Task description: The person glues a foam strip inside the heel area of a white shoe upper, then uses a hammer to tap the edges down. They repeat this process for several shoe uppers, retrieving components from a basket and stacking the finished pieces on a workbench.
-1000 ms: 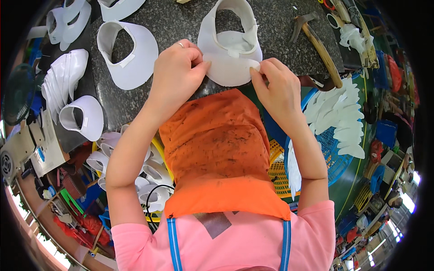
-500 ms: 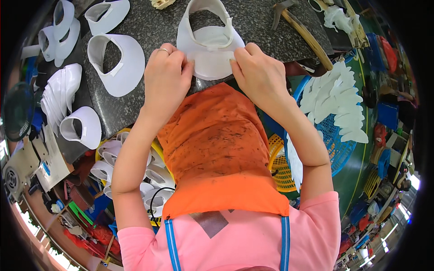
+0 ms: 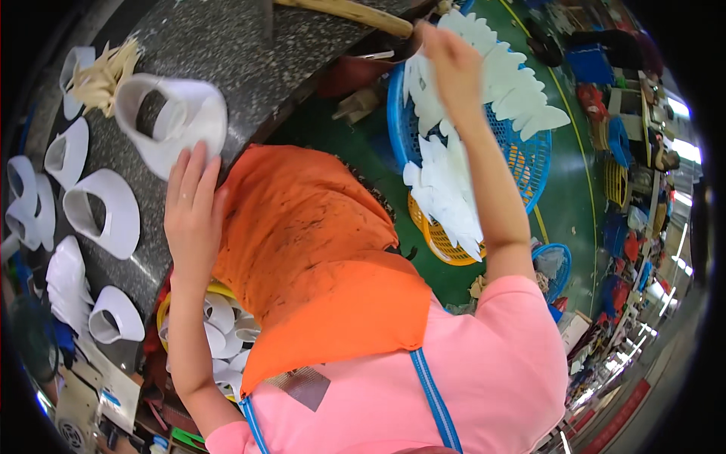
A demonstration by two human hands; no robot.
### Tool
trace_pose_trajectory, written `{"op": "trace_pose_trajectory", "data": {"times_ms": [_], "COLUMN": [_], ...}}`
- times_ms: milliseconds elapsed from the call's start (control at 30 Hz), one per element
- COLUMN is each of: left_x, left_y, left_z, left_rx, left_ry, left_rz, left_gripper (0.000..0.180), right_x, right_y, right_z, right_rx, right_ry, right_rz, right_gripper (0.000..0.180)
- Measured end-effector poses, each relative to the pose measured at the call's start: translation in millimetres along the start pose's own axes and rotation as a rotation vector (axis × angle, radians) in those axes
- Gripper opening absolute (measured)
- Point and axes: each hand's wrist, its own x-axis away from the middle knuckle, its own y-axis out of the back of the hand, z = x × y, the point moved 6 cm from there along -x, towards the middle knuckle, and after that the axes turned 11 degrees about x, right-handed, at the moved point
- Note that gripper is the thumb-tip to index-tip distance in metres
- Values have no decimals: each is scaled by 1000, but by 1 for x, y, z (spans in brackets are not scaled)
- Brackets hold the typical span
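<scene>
- Speckled grey stone bench [image 3: 227, 45] is curving across the upper left; green workshop floor [image 3: 582, 151] is filling the right side, cluttered with bins further off.
- White shoe-upper pieces are sitting in a row on the bench's left part: one [image 3: 102, 212], another [image 3: 66, 151], more near the rim.
- Left hand [image 3: 193, 216] is lying flat, fingers spread and open, at the bench edge; fingertips are touching or just overlapping the lower edge of the nearest white upper [image 3: 178, 121]. Not gripping it, only pressing or steadying.
- That upper is resting on the bench, opening facing up, just beside a bundle of pale sticks [image 3: 106, 72].
- Right hand [image 3: 450, 57] is reaching far up and right over the blue basket [image 3: 397, 113] holding white flat cut pieces [image 3: 499, 83]. Fingers are curling at the stack; cannot tell if they are pinching a piece, as the hand's back is hiding the fingertips.
- Second stack of white cut pieces [image 3: 446, 197] is lying over a yellow basket [image 3: 439, 242] just below the blue one.
- Orange stained apron [image 3: 302, 250] is covering the lap between both arms; a wooden-handled tool [image 3: 340, 9] is lying at the top edge of the bench.
- Judgement: step in hand looks like fetching the next cut piece while the upper is being parked on the bench.
- Next move is likely calling for separating a single sheet from the stack; the pieces are thin and overlapping, so picking up two at once is the risk.
</scene>
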Motion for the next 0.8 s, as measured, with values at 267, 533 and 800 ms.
{"op": "trace_pose_trajectory", "data": {"times_ms": [267, 533, 800], "left_x": [-27, -40, -29], "left_y": [-19, -169, -237], "left_z": [-33, -188, -220], "left_rx": [241, 381, 398], "left_ry": [70, -674, -729], "left_rz": [-178, 144, 532], "left_gripper": [57, 29, 14], "right_x": [168, 202, 248], "right_y": [35, 30, 149], "right_z": [-205, -154, -349], "right_rx": [618, 690, -317], "right_ry": [-251, 289, -1060], "right_rz": [927, 792, -605], "right_gripper": [40, 17, 18]}}
